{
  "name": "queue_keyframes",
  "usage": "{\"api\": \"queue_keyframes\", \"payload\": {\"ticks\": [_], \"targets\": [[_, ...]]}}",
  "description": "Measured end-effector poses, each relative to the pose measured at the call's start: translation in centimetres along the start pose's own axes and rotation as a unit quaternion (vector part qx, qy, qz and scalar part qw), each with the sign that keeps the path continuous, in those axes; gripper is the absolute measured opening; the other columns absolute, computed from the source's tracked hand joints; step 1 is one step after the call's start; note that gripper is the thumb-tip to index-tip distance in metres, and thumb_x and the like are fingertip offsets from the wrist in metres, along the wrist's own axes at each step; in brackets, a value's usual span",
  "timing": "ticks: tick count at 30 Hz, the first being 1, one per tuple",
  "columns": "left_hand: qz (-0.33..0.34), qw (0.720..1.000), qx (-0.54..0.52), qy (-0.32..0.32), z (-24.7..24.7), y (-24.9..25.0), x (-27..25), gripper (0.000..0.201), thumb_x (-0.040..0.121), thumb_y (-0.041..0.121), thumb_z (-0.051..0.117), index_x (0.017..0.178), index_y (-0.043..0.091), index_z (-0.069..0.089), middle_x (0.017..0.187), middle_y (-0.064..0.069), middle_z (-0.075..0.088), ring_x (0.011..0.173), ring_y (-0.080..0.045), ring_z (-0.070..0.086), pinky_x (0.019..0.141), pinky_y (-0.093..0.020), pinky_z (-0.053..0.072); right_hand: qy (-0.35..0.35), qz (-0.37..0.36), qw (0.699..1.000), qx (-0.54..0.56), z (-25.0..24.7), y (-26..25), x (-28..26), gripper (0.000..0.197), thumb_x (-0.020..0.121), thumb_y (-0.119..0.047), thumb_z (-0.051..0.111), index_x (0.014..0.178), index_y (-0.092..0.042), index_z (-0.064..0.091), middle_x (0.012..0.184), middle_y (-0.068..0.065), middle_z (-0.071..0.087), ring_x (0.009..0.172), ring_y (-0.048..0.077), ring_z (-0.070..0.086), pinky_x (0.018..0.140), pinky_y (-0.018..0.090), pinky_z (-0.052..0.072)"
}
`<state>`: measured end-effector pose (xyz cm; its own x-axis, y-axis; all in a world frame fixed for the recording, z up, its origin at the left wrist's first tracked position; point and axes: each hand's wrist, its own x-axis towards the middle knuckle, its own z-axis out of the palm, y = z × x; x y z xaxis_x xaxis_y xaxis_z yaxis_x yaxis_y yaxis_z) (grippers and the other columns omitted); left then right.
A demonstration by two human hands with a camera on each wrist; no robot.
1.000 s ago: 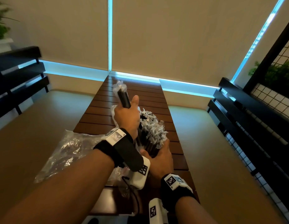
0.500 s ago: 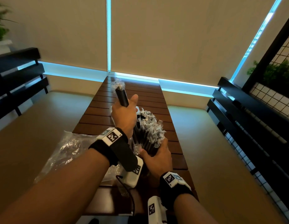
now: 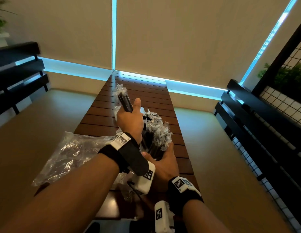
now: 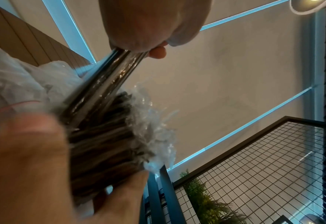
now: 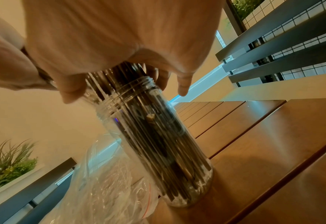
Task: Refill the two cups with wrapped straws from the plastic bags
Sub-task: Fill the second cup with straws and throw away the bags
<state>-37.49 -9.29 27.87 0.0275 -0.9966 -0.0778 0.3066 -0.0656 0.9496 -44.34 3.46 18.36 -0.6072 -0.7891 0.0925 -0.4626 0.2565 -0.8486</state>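
Observation:
My left hand (image 3: 129, 120) is raised over the table and grips a small bundle of black wrapped straws (image 3: 123, 100), its clear wrapper tips pointing up and away. In the left wrist view the same bundle (image 4: 104, 81) runs down from my left hand (image 4: 152, 30) towards the bunch below. My right hand (image 3: 164, 158) curls round that thick bunch of wrapped straws (image 3: 154, 132) just above the mouth of a clear cup (image 5: 158, 136). The cup stands upright on the table, packed with straws. I cannot make out a second cup.
A crumpled clear plastic bag (image 3: 70, 153) lies on the left of the narrow slatted wooden table (image 3: 139, 91) and hangs over its edge. Black slatted benches (image 3: 264, 115) flank both sides. A wire grid with plants (image 3: 287, 84) stands at the right.
My left hand has shifted slightly left and away with its bundle. My right hand has kept its hold on the bunch at the cup.

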Motion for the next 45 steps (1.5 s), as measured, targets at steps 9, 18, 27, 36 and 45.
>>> {"api": "queue_keyframes", "payload": {"ticks": [9,18,27,36,45], "targets": [[0.031,0.998,0.015,-0.058,-0.3,-1.0,-1.0,0.028,0.087,0.042,0.071,0.074,0.023,0.056,0.07,-0.002,0.065,0.068,-0.017,0.065,0.07,-0.037,0.056,0.103,0.014,0.994,-0.033,0.9,-0.6,0.4,0.063,0.069,-0.048,0.075,0.117,-0.031,0.038,0.115,-0.005,0.06,0.105,0.023,0.063,0.087,0.037,0.054],[0.112,0.934,0.172,-0.293,-2.0,-5.6,-2.2,0.044,0.086,0.051,0.068,0.072,0.016,0.047,0.073,-0.003,0.05,0.063,-0.014,0.051,0.061,-0.032,0.047,0.039,0.028,0.998,0.047,0.6,0.8,1.0,0.057,0.069,-0.044,0.079,0.11,-0.036,0.039,0.105,-0.006,0.066,0.092,0.018,0.067,0.073,0.033,0.053],[0.14,0.919,0.244,-0.278,-2.9,-4.0,-2.7,0.032,0.071,0.051,0.082,0.081,0.027,0.063,0.117,0.005,0.046,0.109,-0.017,0.056,0.098,-0.039,0.052,-0.009,0.044,0.996,0.078,-0.1,0.5,1.0,0.056,0.069,-0.042,0.085,0.103,-0.041,0.039,0.101,-0.012,0.065,0.084,0.004,0.064,0.065,0.019,0.051],[0.467,0.674,0.46,-0.342,-0.2,2.2,-2.5,0.058,0.097,0.044,0.056,0.146,0.016,0.045,0.153,-0.004,0.041,0.144,-0.021,0.033,0.116,-0.044,0.032,0.006,0.022,0.998,0.06,0.3,1.1,1.2,0.065,0.063,-0.048,0.088,0.104,-0.044,0.038,0.116,-0.007,0.066,0.102,0.014,0.065,0.082,0.029,0.053],[0.406,0.596,0.576,-0.384,-1.7,-2.4,-3.4,0.078,0.098,0.063,0.016,0.156,0.011,0.02,0.165,-0.007,0.015,0.153,-0.019,0.006,0.125,-0.039,0.002,-0.032,0.005,0.999,0.002,-0.5,0.7,1.6,0.073,0.078,-0.034,0.079,0.134,-0.025,0.033,0.107,-0.011,0.054,0.085,0.005,0.057,0.061,0.014,0.044]]}}
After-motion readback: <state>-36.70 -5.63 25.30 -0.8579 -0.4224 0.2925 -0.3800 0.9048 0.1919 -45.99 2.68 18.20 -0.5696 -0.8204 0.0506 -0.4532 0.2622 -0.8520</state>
